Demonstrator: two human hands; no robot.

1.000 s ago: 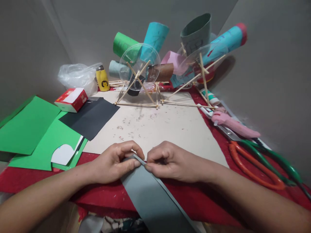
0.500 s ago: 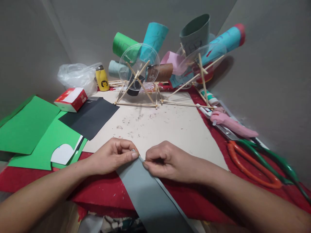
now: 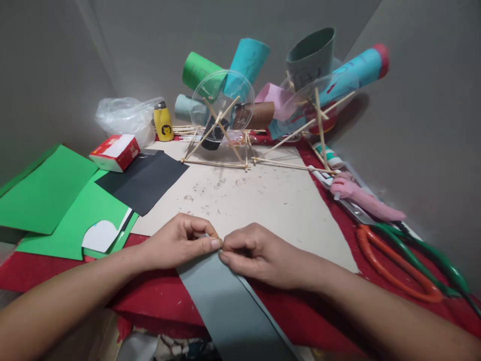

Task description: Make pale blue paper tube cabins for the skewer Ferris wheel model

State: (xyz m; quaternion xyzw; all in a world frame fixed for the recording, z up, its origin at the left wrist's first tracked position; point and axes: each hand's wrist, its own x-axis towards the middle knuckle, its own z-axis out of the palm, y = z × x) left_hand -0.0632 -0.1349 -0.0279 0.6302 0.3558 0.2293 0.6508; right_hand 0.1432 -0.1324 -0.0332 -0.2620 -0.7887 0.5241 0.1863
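Observation:
A long strip of grey paper (image 3: 229, 306) runs from the table's near edge toward me. My left hand (image 3: 180, 240) pinches its far end from the left, fingers curled. My right hand (image 3: 255, 253) pinches the same end from the right, thumb and forefinger pressed together. The two hands touch at the fingertips over the edge of a beige board (image 3: 255, 195) lying on a red cloth (image 3: 158, 301).
Green sheets (image 3: 48, 190) and a black sheet (image 3: 145, 178) lie at left, with a red and white box (image 3: 114, 151). A stick frame with coloured paper tubes (image 3: 248, 100) stands at the back. Orange and green scissors (image 3: 406, 260) and a pink glue gun (image 3: 364, 198) lie at right.
Both hands have shifted slightly along the strip's far end and closed together, the fingertips now meeting. The strip lies flatter than a second ago.

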